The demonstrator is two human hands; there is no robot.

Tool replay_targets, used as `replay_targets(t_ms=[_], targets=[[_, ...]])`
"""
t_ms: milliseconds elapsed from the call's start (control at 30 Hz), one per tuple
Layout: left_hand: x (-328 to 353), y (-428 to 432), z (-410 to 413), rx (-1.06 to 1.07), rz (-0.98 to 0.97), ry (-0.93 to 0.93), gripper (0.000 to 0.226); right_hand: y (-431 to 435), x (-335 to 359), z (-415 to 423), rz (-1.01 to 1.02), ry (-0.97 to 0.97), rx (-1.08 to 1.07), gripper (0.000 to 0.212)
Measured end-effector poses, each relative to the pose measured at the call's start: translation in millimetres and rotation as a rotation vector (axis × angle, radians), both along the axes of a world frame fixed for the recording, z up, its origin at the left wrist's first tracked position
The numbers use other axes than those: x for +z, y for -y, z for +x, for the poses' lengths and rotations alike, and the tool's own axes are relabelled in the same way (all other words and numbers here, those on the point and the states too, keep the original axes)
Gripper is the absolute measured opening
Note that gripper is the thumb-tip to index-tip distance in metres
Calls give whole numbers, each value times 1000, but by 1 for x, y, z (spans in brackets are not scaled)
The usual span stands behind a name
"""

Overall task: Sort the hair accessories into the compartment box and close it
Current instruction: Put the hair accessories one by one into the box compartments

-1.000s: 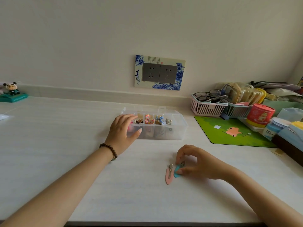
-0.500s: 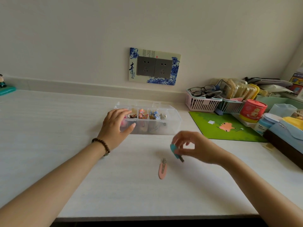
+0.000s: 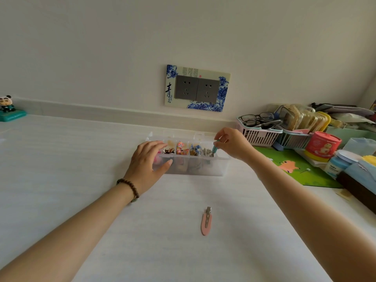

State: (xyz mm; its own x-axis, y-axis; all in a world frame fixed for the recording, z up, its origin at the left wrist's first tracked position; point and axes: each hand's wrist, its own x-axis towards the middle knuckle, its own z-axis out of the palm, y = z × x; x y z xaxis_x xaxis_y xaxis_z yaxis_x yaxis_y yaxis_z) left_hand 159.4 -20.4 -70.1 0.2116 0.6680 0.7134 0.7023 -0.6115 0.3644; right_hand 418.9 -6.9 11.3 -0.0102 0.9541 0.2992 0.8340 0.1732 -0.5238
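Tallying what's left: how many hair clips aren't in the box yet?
2: pink clip lying on the table; teal clip pinched by the right hand over the right end of the box. Arms could hide more.

light: soft, even, daylight-like | shadows: faint | focus: mildly soft | edges: wide-angle bending

The white table [image 3: 61, 180] is carrying a clear compartment box [image 3: 195, 168] toward the back. A pink hair clip [image 3: 206, 222] is lying flat nearer the front, well apart. A green mat [image 3: 301, 174] and pink basket [image 3: 258, 136] are sitting at right, a panda figurine [image 3: 7, 104] far left.
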Motion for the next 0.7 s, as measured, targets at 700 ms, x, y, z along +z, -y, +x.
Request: replay_targets(t_ms=[700], targets=[[0, 2, -1, -10, -19, 10, 59, 35, -13, -8, 144, 99, 111, 38]])
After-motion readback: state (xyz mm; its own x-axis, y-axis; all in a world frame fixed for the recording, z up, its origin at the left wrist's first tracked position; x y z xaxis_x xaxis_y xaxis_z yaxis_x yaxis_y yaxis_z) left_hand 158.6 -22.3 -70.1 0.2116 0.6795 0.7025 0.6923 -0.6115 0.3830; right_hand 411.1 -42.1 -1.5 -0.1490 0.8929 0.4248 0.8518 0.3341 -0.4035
